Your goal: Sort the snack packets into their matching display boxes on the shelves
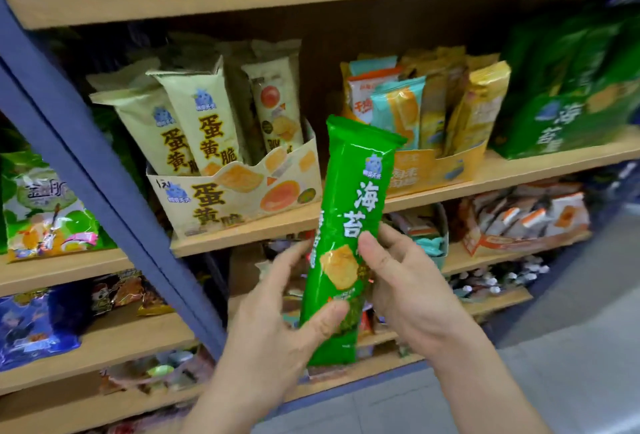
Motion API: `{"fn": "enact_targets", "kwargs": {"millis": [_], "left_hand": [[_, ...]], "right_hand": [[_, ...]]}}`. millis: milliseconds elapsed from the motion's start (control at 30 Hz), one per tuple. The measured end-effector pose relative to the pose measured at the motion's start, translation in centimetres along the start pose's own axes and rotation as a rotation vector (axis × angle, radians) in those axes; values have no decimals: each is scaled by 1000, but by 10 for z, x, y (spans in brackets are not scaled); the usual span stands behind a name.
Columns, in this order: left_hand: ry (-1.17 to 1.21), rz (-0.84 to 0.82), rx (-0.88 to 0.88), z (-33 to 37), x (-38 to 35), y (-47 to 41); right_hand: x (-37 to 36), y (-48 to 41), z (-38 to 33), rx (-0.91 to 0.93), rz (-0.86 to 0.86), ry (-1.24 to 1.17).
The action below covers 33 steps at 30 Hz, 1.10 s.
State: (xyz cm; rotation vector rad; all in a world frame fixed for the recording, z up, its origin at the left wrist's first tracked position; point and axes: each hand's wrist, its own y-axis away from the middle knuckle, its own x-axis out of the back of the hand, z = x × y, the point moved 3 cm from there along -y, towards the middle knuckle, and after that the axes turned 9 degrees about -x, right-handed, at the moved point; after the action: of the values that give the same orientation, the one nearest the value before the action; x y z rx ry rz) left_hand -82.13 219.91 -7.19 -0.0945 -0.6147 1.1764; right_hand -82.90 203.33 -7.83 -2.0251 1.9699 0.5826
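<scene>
**Green packet held in both hands before the shelves**

The left hand (pixel 273 340) and right hand (pixel 405 288) are gripping a nearly upright green packet (pixel 349 225). From it, a cream display box (pixel 239 198) is sitting at ten o'clock. A yellow display box (pixel 433 170) is sitting at two o'clock, with a green display box (pixel 568 115) farther out the same way.

Blue slanted post (pixel 104 170), grey floor (pixel 571 312) at lower right

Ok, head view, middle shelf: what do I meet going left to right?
Blue shelf post → cream display box → orange display box → green display box. The held green packet overlaps the orange one, so it is left out.
</scene>
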Motion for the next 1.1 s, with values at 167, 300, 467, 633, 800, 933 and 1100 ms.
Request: {"fn": "enact_targets", "kwargs": {"millis": [167, 300, 467, 633, 800, 933, 1100], "left_hand": [[-32, -37, -5, 0, -47, -11], [-422, -60, -191, 29, -79, -36], [-349, -173, -195, 50, -151, -72], [-313, -132, -356, 72, -230, -133], [-544, -87, -453, 110, -308, -226], [-721, -101, -433, 120, -346, -292], [-898, -159, -365, 112, -357, -321]], "right_hand": [[20, 20, -34, 90, 230, 279], [48, 39, -63, 160, 350, 552], [116, 48, -101, 219, 584, 704], [215, 54, -166, 329, 725, 712], [307, 48, -222, 387, 789, 614], [349, 36, -244, 406, 749, 533], [377, 24, -270, 443, 672, 448]]}}
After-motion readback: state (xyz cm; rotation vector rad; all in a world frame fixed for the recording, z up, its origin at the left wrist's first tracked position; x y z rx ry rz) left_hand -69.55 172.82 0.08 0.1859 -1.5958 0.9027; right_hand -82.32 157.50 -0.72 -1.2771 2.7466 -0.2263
